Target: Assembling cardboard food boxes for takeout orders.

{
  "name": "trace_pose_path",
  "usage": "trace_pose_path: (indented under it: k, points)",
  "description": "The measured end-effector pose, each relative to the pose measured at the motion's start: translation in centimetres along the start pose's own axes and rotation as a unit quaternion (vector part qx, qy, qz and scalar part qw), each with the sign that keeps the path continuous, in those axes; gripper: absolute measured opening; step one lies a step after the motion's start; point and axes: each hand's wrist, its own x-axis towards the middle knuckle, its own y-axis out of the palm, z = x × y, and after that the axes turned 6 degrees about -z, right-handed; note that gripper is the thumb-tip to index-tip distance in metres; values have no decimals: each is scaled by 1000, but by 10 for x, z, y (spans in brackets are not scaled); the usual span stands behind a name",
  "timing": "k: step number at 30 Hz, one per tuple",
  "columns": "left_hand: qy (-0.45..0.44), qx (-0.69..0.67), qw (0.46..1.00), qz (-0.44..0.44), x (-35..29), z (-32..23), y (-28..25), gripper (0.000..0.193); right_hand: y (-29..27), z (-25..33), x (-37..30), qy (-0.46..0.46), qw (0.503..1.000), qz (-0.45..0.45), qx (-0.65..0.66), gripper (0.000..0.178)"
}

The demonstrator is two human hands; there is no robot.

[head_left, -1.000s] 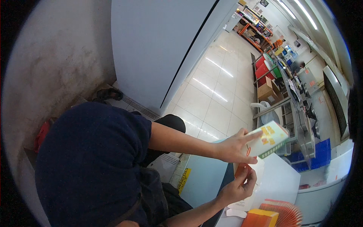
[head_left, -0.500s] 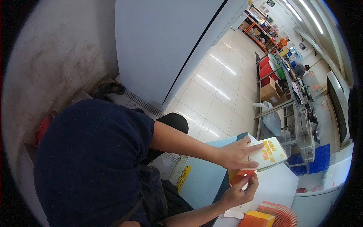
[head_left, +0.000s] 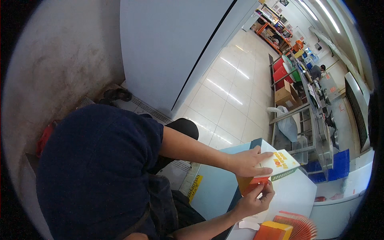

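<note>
A boxy carton (head_left: 285,161) is showing a white face with yellow-orange lettering, a green-patterned side and a red-orange end. The left hand (head_left: 249,162) is gripping it above a white tabletop (head_left: 297,195); the right hand (head_left: 254,202) is pinching its red-orange end between fingertips.

A hand could pass over the white surface (head_left: 294,194) right of the right grip (head_left: 256,200), between the carton (head_left: 283,161) and the red stack (head_left: 298,226). Below that grip, the stack and the orange box (head_left: 272,231) stand in the way. The left grip (head_left: 249,163) and carton bar the upper side; past them stands the rack (head_left: 320,132). Open room lies above the left forearm (head_left: 200,148), over the floor (head_left: 230,92).
</note>
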Motion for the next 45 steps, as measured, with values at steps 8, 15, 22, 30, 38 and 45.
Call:
trace_pose_path:
  k: [8, 15, 22, 30, 38, 45]
  points:
    - [-15, 18, 1000, 20, 2, 1, 1, 81, -6, -3, 2, 3, 999, 28, 28, 8]
    - [-10, 36, 999, 4, 0, 3, 0, 84, 7, 7, -3, -45, 997, -35, -48, 10]
    - [-1, 61, 998, 4, 2, -1, -1, 80, -6, -4, 3, 60, 991, 51, 112, 4]
    - [13, 19, 1000, -1, 1, 16, 1, 80, -5, 7, -1, 168, 971, 18, 170, 8]
    - [162, 16, 986, -14, 8, 28, 17, 86, -12, -3, -2, 277, 913, 25, 298, 16]
    - [105, -137, 982, -78, 13, 45, 3, 49, -17, -20, 11, 274, 842, 146, 440, 38]
